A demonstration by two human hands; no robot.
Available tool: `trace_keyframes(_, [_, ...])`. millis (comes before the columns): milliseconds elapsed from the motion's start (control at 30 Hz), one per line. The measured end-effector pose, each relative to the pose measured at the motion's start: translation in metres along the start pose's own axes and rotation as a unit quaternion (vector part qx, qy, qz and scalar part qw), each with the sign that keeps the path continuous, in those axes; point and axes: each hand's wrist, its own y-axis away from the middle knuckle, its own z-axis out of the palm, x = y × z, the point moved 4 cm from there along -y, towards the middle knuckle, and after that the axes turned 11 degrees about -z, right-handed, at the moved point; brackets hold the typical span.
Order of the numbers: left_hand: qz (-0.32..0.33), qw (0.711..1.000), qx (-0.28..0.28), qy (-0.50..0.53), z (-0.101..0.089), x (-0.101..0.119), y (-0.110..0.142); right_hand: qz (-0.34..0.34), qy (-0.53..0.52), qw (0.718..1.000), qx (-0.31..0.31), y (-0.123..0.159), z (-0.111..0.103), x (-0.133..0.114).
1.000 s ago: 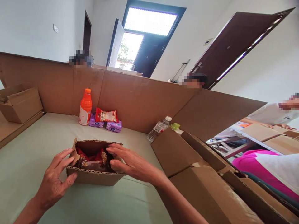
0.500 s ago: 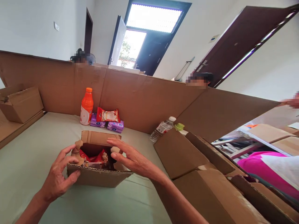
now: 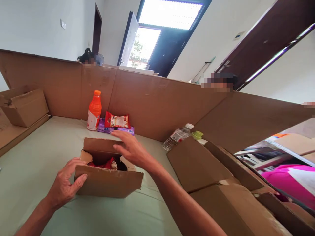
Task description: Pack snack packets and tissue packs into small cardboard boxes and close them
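A small cardboard box [image 3: 108, 182] sits on the pale green table [image 3: 36, 154] in front of me, with red snack packets [image 3: 104, 164] showing inside. My left hand [image 3: 65, 185] grips the box's near-left corner and near flap, thumb on the front. My right hand [image 3: 130, 149] lies open over the far flap [image 3: 98, 144], fingers stretched out and touching it. The near flap stands up and the far flap is folded up too.
An orange bottle [image 3: 94, 111], a red snack bag [image 3: 117, 121] and purple packs [image 3: 110, 130] stand by the cardboard wall [image 3: 157, 105]. A water bottle [image 3: 177, 136] lies beside larger boxes [image 3: 221, 196] on my right. Another box [image 3: 24, 106] sits far left. Other people are behind the wall.
The box's near and far flaps have been raised. My left hand closed on the near corner, and my right hand moved from the box's inside to the far flap.
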Motion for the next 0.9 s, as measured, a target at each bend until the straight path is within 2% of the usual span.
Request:
trace_keyframes(33, [-0.016,1.000,0.014,-0.003,0.001,0.000,-0.001,0.040,0.012,0.999,0.020,0.003,-0.006,0.007])
trace_keyframes(100, [-0.029,0.998,0.057,-0.004,0.003,0.000,-0.001,0.098,0.011,0.995,0.016,0.011,-0.013,0.015])
trace_keyframes(167, [-0.024,0.995,0.095,-0.016,0.006,0.001,0.000,0.091,-0.018,0.996,-0.016,0.025,-0.013,0.010])
trace_keyframes(233, [-0.012,0.994,0.104,-0.035,0.009,0.001,0.001,0.047,-0.046,0.997,-0.041,0.046,-0.008,-0.003])
trace_keyframes(367, [0.066,0.996,0.037,-0.051,0.015,0.001,-0.004,-0.002,-0.018,0.998,-0.054,0.101,0.010,-0.023])
trace_keyframes(467, [0.115,0.993,0.008,-0.038,0.016,0.003,-0.010,-0.013,0.037,0.997,-0.073,0.121,0.024,-0.026])
trace_keyframes(600, [0.115,0.993,0.026,-0.029,0.014,0.003,-0.016,-0.029,0.085,0.990,-0.108,0.109,0.029,-0.014])
trace_keyframes(733, [0.106,0.993,0.038,-0.027,0.014,-0.004,-0.018,-0.063,0.078,0.983,-0.153,0.086,0.028,-0.001])
trace_keyframes(900, [0.120,0.992,0.042,-0.026,0.015,-0.020,-0.027,-0.075,0.059,0.987,-0.131,0.074,0.026,0.003])
